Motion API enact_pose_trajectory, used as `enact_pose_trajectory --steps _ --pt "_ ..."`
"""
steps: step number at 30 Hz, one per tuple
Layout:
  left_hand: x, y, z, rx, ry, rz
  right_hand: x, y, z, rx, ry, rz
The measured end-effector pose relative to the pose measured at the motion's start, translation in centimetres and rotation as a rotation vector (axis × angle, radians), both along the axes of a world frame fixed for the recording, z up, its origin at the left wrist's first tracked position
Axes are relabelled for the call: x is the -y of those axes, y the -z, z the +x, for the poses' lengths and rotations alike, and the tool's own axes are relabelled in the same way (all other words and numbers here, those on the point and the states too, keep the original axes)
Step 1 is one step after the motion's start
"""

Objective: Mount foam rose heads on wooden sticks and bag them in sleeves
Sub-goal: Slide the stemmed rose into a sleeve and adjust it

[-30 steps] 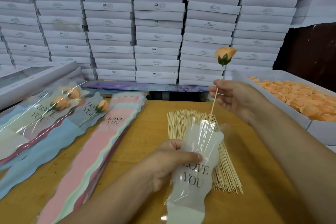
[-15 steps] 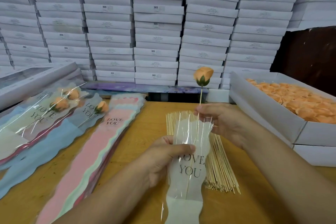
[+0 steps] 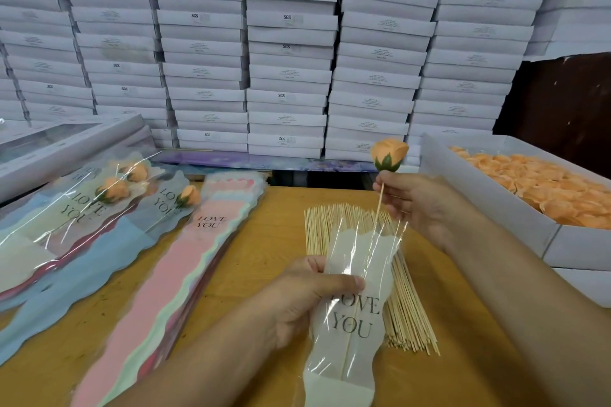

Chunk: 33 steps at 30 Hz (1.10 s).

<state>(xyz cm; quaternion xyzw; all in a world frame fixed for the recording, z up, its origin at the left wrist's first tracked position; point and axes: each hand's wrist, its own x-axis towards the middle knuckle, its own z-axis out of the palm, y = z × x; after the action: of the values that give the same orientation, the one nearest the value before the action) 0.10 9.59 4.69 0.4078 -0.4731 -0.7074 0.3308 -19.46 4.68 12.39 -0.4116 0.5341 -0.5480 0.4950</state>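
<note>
Right now the bagging step is going on. One orange foam rose head with green leaves (image 3: 389, 153) already sits on top of a thin wooden stick (image 3: 379, 201). The right hand (image 3: 417, 202) pinches that stick just under the flower and holds it nearly upright. The bottom part of the stick is already inside a see-through plastic sleeve with a white back and the words LOVE YOU (image 3: 353, 301). The left hand (image 3: 301, 297) grips the sleeve by its side, thumb on the front, and holds it up over the yellow wooden table (image 3: 284, 228).

The flower is above the sleeve's open top and not in it yet. So I think the next move is to push the stick down until the rose sits inside the clear part. The stick should go straight, so it does not poke the thin plastic. The left hand must hold the sleeve steady.

A flat pile of bare wooden sticks (image 3: 405, 304) lies under the sleeve. A white cardboard box full of orange rose heads (image 3: 542, 188) is on the right. Some bagged roses in sleeves (image 3: 112, 190) lie on the left, beside a stack of empty pink and blue sleeves (image 3: 185, 261).
</note>
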Motion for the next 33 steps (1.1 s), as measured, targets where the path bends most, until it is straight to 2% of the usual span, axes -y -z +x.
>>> enact_pose_trajectory --steps 5,14,22,33 --pt "0.2 -0.1 0.0 -0.046 0.016 -0.015 -0.7 1.7 0.6 -0.092 -0.076 0.046" --pt "0.2 -0.2 0.0 -0.074 -0.004 0.011 -1.2 2.4 0.4 -0.148 -0.138 0.122" --pt "-0.1 -0.4 -0.2 -0.035 0.043 0.025 0.0 0.7 -1.8 -0.196 -0.121 -0.118" --pt "0.2 -0.2 0.0 -0.054 0.036 0.003 -0.3 2.2 -0.8 -0.293 -0.107 -0.137"
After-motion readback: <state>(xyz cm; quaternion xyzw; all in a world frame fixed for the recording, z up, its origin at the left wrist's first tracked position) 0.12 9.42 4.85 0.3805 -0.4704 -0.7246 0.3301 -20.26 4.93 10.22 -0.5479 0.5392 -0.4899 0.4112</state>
